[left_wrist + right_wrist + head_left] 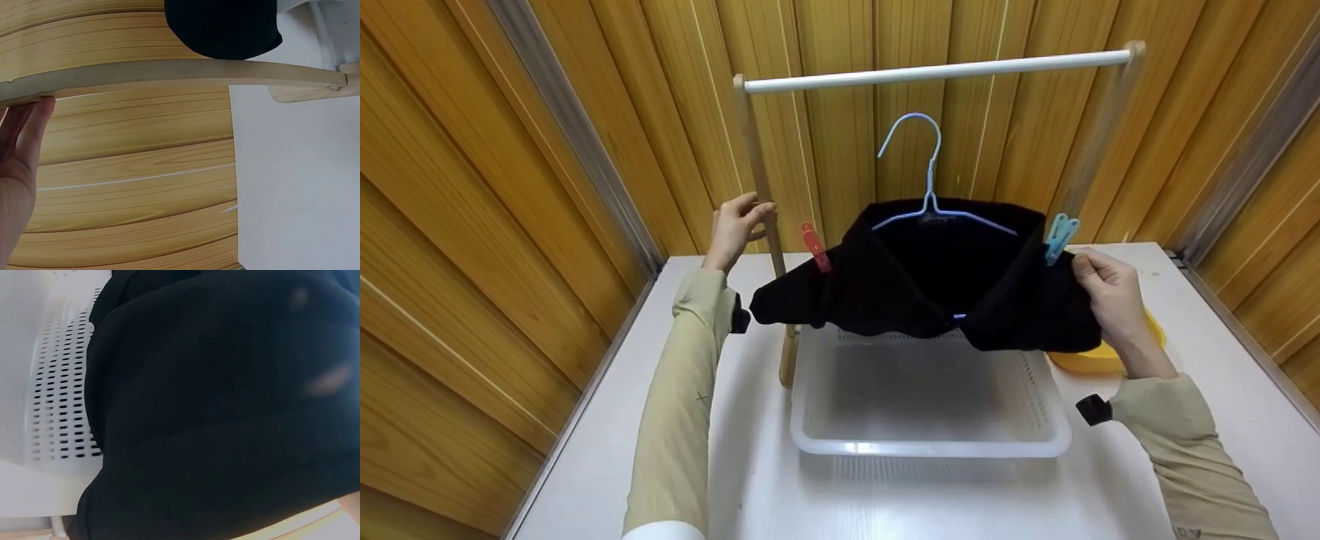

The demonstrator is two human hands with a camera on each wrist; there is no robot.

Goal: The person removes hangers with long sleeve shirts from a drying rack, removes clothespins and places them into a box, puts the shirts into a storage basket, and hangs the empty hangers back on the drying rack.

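A white tabletop [592, 480] fills the lower frame. On it sit a whitish plastic basket [930, 448], lower centre; a partly hidden yellow container [1084, 364], right; a rack's wooden foot [787, 365], centre left.

Text illegible, it seems, on collar label [936, 220] and right sleeve [1192, 459]

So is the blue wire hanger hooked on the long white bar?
No, the hanger's curved hook shows apart below the bar, with yellow-brown wall between them.
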